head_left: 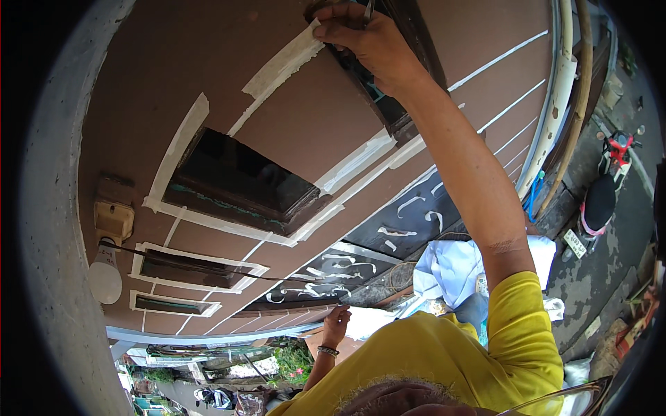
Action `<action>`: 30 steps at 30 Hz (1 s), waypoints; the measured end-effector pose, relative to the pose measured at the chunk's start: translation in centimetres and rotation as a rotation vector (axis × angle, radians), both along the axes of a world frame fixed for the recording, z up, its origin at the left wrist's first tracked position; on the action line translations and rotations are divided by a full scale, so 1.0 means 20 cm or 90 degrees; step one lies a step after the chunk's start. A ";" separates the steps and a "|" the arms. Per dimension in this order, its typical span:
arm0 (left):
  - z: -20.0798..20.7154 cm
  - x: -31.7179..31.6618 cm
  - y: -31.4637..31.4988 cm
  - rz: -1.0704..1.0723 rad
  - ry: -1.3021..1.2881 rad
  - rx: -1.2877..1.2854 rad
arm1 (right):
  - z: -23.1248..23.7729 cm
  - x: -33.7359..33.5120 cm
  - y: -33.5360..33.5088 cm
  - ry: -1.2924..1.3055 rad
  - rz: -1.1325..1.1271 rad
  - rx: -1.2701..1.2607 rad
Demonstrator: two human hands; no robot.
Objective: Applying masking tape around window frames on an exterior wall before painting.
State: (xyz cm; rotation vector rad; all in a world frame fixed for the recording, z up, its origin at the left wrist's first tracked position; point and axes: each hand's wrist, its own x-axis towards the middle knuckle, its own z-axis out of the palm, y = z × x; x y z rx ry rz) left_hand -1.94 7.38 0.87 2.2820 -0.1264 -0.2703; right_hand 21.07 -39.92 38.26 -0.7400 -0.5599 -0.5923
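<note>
High up, my right hand [378, 48] pinches the upper end of a pale masking tape strip [284, 61] that runs down a brown wall [291, 114]. A thin shiny metal piece [369, 10] shows among its fingers; its kind is unclear. Just beside that hand is a dark-framed window opening [386, 104]. Lower down, my left hand [337, 324], with a bracelet at the wrist, has its fingers curled together near the wall's lower edge; whatever they hold is too small to make out. More tape borders a larger dark window [236, 182].
Two small taped openings [191, 269] sit left of a hanging bulb [105, 277] and its cable. Torn tape scraps [333, 267] lie on a dark surface below the wall. Pale sheeting [451, 270], pipes [555, 111] and a parked motorbike [600, 194] are at the right.
</note>
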 end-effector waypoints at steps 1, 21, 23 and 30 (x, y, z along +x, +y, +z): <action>-0.01 0.01 0.00 0.000 0.002 0.000 | 0.01 -0.02 0.00 0.028 0.005 0.007; -0.03 -0.10 0.05 0.014 -0.016 0.015 | -0.13 -0.07 -0.13 -0.310 -0.716 -0.538; 0.00 -0.10 0.03 0.014 -0.010 0.017 | -0.13 -0.09 -0.15 -0.339 -0.783 -0.587; 0.00 -0.10 0.02 0.023 0.002 0.028 | -0.15 -0.13 -0.12 -0.472 -0.869 -0.634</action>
